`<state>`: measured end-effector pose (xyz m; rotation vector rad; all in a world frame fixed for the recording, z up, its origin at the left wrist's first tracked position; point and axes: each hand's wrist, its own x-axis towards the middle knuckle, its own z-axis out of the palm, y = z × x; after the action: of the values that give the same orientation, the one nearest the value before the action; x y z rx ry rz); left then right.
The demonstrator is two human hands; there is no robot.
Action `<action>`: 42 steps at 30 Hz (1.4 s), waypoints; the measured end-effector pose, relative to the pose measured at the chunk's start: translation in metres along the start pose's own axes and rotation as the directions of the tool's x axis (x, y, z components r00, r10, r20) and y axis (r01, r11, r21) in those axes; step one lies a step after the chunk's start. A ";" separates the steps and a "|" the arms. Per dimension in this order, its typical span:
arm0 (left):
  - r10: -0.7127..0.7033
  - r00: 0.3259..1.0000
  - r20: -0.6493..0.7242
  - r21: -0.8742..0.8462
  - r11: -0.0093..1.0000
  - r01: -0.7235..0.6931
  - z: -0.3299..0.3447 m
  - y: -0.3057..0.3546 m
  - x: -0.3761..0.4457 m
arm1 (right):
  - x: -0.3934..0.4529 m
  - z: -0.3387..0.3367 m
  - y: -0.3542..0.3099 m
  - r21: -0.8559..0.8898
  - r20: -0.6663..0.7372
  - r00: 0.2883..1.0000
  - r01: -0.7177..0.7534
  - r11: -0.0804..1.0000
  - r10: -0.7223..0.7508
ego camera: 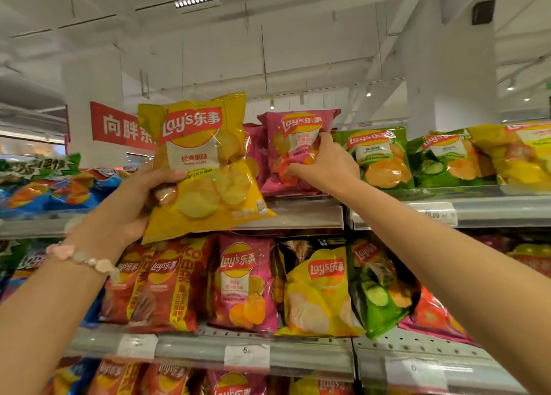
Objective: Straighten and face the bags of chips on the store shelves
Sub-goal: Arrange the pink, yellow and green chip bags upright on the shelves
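Head view: Lay's bags, yellow (205,168) and pink (293,153), in hands.

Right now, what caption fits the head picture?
Left hand holds yellow bag; right hand grips pink bag on top shelf.

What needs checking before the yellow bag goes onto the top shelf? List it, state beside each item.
1. Left hand grips the yellow bag firmly: ok.
2. Yellow bag upright, logo facing out: not ok, it tilts.
3. Right hand steadies the pink bag on the top shelf: ok, fingers curl on its front.
4. Free slot left of the pink bag: cannot tell, the yellow bag hides it.
5. Green bags to the right face forward: ok.
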<state>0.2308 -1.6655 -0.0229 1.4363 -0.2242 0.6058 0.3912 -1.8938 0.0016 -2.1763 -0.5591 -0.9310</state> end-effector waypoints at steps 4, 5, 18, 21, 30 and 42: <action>0.003 1.000 -0.031 -0.017 1.000 -0.003 0.003 -0.006 0.008 | -0.002 -0.002 -0.003 -0.124 0.034 0.999 -0.007 0.992 0.011; 0.014 0.999 -0.038 -0.026 1.000 -0.015 0.006 -0.006 0.008 | 0.000 -0.002 -0.005 -0.153 0.044 0.999 -0.013 0.988 0.020; 0.022 1.000 0.016 -0.045 0.999 -0.021 0.009 -0.003 0.007 | 0.014 -0.006 -0.015 -0.312 0.172 0.981 -0.031 0.949 0.089; 0.036 0.999 0.011 -0.029 0.999 -0.036 0.008 -0.004 0.007 | 0.015 -0.004 -0.015 -0.330 0.180 0.977 -0.045 0.943 0.110; 0.033 0.998 0.048 -0.019 0.999 -0.032 0.015 -0.010 0.011 | 0.006 0.000 -0.008 -0.316 0.277 0.954 -0.019 0.949 0.112; 0.028 0.996 0.090 -0.105 0.994 -0.019 0.065 -0.017 0.019 | -0.012 -0.033 0.001 0.393 0.005 0.995 0.093 0.915 -0.103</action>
<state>0.2693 -1.7238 -0.0185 1.3636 -0.3405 0.5403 0.3694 -1.9207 0.0089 -1.8125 -0.8005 -0.7659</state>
